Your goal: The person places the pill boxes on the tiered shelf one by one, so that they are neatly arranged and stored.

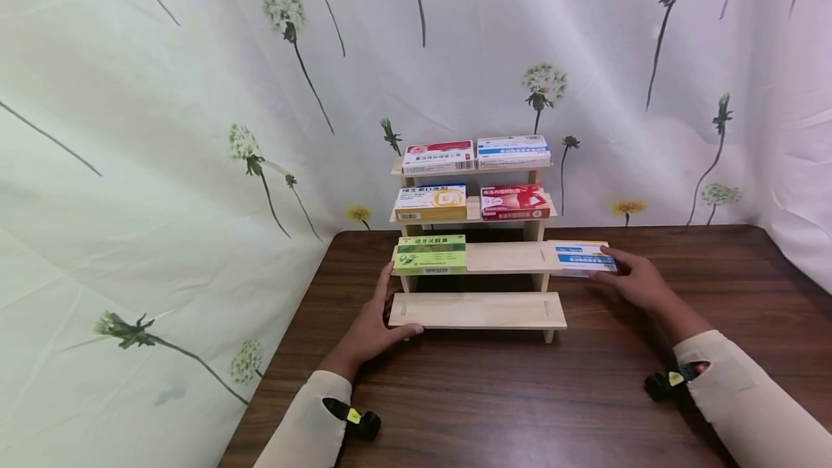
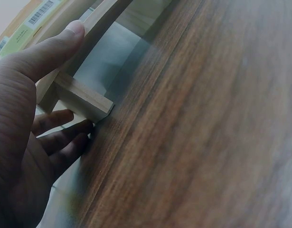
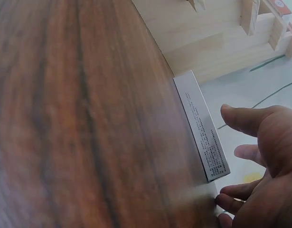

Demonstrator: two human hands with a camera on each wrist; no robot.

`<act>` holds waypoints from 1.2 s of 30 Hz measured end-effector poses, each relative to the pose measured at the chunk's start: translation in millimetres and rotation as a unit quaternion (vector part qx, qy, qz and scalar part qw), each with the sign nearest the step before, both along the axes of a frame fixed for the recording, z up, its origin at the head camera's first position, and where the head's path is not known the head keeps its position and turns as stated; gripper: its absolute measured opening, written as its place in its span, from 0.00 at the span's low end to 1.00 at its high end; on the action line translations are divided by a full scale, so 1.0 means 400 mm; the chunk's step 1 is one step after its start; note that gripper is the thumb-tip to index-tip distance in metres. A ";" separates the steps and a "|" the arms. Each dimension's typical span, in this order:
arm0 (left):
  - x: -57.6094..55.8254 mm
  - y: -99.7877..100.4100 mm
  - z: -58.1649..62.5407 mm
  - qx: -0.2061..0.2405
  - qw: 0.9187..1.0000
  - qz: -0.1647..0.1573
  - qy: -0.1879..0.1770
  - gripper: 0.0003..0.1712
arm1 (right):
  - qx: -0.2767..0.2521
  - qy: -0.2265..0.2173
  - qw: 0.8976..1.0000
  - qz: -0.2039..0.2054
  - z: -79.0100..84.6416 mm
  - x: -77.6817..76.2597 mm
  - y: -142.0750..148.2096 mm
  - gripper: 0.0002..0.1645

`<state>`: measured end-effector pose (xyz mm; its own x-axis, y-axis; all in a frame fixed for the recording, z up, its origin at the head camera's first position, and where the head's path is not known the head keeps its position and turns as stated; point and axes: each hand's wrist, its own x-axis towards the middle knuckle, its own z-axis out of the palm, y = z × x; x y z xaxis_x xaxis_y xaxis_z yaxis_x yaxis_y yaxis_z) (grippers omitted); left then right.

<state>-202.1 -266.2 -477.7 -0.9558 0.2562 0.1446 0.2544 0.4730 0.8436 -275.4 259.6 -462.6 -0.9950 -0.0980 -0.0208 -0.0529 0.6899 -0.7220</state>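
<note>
A wooden tiered shelf [image 1: 481, 309] bears medicine boxes. My left hand [image 1: 370, 327] holds its left end: the thumb [image 2: 65, 40] lies against the front of the lowest board, and the other fingers are behind the side leg [image 2: 84, 97]. A green medicine box [image 1: 430, 255] sits on the second tier from the bottom, close to the left index finger. At the shelf's right side lies a blue-and-white medicine box [image 1: 581, 257]. Around its right end my right hand [image 1: 633, 282] is spread, with the thumb [image 3: 243, 119] apart from the box in the right wrist view.
On the top tier lie a red-and-white box [image 1: 438, 157] and a white-and-blue box [image 1: 513, 152]. Below them sit a yellow-and-white box [image 1: 430, 202] and a red box [image 1: 515, 202]. The shelf stands on a dark wooden table [image 1: 520, 396], before a white dandelion-print curtain [image 1: 455, 78].
</note>
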 end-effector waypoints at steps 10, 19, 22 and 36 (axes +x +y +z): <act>0.005 0.000 0.004 0.002 1.000 -0.004 0.003 0.76 | -0.041 0.000 0.999 0.005 -0.012 0.000 0.006 0.49; 0.006 -0.003 0.001 0.001 1.000 -0.003 0.001 0.76 | -0.022 -0.003 1.000 0.005 -0.027 0.001 0.009 0.46; 0.004 -0.004 0.002 0.002 1.000 -0.001 0.003 0.76 | -0.012 0.000 1.000 0.004 -0.027 -0.001 0.009 0.45; 0.000 0.001 -0.001 -0.003 1.000 0.006 0.001 0.77 | 0.019 0.045 0.999 -0.007 -0.034 -0.001 0.012 0.35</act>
